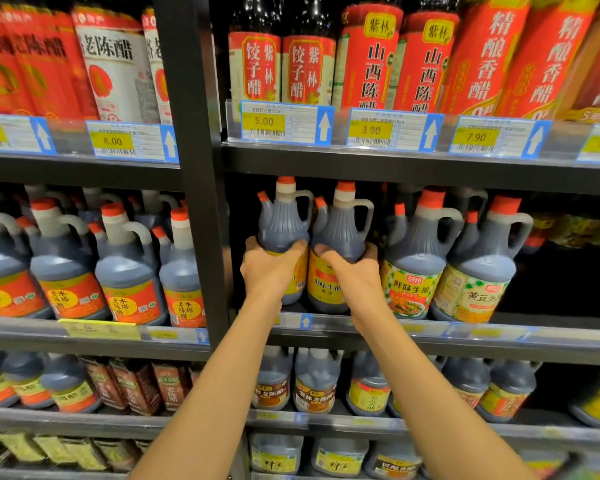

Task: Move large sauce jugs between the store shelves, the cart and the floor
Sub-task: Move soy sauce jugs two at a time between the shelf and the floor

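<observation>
- Two bare forearms rise from the bottom edge, cut off below the elbows; the rest of the person is out of view.
- The left hand (272,268) wraps round the shoulder of the left jug (283,226), fingers curled over its front and hiding most of its yellow label.
- The right hand (355,271) grips the right jug (343,230) the same way, thumb and fingers spread round its dark belly; part of an orange-yellow label shows beside the wrist.
- Both jugs stand upright, side by side and touching, at the left end of the middle shelf (430,336). They are ribbed, translucent plastic filled with dark liquid, each with a looped handle, a small side spout and a red cap.
- Just beside them to the right stand two similar jugs with green-checked labels (413,289); further right the shelf falls into shadow and its contents are hard to make out.
- A black upright post (194,168) divides the bays; left of it, a row of jugs with orange labels (129,271).
- Above, tall red-labelled bottles (371,64) are cut off at the top edge, behind price tags (284,124) reading 5.00, 3.90 and 7.90.
- Lower shelves hold blurred jugs; their labels cannot be read.
</observation>
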The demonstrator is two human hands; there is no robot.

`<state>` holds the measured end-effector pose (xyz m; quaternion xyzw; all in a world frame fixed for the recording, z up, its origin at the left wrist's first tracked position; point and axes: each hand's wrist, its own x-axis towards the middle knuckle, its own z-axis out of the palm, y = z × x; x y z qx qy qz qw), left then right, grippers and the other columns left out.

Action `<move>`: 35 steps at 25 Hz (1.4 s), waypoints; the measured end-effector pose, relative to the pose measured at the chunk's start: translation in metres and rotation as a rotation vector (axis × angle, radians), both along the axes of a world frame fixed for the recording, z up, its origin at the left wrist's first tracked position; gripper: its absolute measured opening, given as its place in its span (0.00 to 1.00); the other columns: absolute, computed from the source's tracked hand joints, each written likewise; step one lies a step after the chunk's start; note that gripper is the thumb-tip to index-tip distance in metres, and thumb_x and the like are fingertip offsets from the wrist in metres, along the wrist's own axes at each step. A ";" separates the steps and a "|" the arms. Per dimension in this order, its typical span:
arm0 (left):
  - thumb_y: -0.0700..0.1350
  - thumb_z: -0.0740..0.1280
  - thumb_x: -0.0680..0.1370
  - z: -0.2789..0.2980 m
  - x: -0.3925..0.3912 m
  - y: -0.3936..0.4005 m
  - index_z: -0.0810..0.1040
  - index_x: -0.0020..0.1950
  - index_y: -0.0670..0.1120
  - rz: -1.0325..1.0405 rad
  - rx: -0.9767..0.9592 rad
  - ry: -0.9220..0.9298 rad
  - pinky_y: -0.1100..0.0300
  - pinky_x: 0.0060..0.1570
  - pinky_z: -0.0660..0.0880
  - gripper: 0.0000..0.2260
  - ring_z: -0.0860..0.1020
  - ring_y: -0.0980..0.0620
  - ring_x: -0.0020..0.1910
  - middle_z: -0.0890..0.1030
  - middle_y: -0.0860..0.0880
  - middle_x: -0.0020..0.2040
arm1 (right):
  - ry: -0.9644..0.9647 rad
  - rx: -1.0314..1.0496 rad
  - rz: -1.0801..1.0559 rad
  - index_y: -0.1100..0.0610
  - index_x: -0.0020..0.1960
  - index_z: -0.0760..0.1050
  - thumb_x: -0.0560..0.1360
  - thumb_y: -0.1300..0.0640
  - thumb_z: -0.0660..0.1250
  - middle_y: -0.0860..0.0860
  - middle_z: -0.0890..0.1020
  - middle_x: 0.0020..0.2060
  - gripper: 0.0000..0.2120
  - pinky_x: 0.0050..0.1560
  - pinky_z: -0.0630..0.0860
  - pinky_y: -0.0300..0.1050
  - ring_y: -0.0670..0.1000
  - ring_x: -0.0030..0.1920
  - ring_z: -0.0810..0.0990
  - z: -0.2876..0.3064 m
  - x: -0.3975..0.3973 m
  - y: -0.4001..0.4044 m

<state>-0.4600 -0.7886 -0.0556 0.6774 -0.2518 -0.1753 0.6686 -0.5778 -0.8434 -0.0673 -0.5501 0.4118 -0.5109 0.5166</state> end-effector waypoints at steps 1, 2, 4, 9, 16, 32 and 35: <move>0.51 0.77 0.72 -0.001 0.003 -0.005 0.73 0.64 0.47 -0.004 -0.014 0.001 0.56 0.51 0.75 0.25 0.76 0.50 0.51 0.76 0.52 0.52 | -0.016 0.008 0.008 0.52 0.69 0.67 0.68 0.48 0.81 0.49 0.81 0.59 0.36 0.63 0.79 0.58 0.52 0.59 0.81 0.000 0.002 -0.003; 0.51 0.77 0.72 -0.003 0.006 -0.009 0.73 0.63 0.47 -0.009 -0.026 0.002 0.55 0.52 0.76 0.23 0.77 0.49 0.52 0.77 0.52 0.52 | -0.041 0.020 0.021 0.53 0.71 0.67 0.69 0.49 0.81 0.49 0.81 0.60 0.37 0.63 0.79 0.57 0.52 0.59 0.81 0.000 0.004 -0.007; 0.50 0.77 0.72 -0.006 0.011 -0.017 0.72 0.60 0.49 -0.019 -0.040 -0.010 0.51 0.55 0.78 0.22 0.79 0.46 0.56 0.77 0.51 0.53 | -0.085 0.036 0.049 0.54 0.72 0.67 0.70 0.52 0.80 0.50 0.81 0.60 0.36 0.64 0.79 0.57 0.52 0.60 0.82 0.000 0.008 -0.014; 0.56 0.76 0.70 -0.004 0.019 -0.030 0.72 0.65 0.46 -0.017 0.029 -0.057 0.46 0.60 0.78 0.29 0.78 0.42 0.62 0.80 0.45 0.62 | -0.056 0.056 0.042 0.57 0.71 0.70 0.71 0.52 0.79 0.51 0.80 0.60 0.33 0.65 0.76 0.54 0.54 0.63 0.79 0.005 0.018 -0.034; 0.54 0.75 0.72 0.000 0.030 -0.053 0.71 0.69 0.44 0.007 0.103 -0.072 0.51 0.57 0.75 0.29 0.77 0.39 0.64 0.78 0.42 0.66 | -0.076 0.100 0.102 0.55 0.69 0.74 0.72 0.51 0.78 0.51 0.82 0.56 0.29 0.51 0.74 0.44 0.52 0.56 0.80 0.006 0.025 -0.057; 0.49 0.76 0.73 -0.009 0.040 -0.084 0.69 0.72 0.45 0.004 -0.075 -0.036 0.49 0.63 0.76 0.30 0.77 0.42 0.64 0.78 0.43 0.66 | -0.142 0.114 0.115 0.54 0.61 0.79 0.73 0.51 0.77 0.53 0.85 0.52 0.19 0.42 0.78 0.42 0.52 0.50 0.84 0.002 0.044 -0.098; 0.50 0.76 0.73 -0.010 0.044 -0.091 0.69 0.72 0.45 -0.001 -0.091 -0.031 0.48 0.63 0.76 0.30 0.77 0.42 0.64 0.78 0.44 0.66 | -0.162 0.104 0.096 0.55 0.64 0.78 0.71 0.47 0.79 0.52 0.84 0.55 0.25 0.47 0.81 0.45 0.53 0.52 0.84 0.000 0.050 -0.103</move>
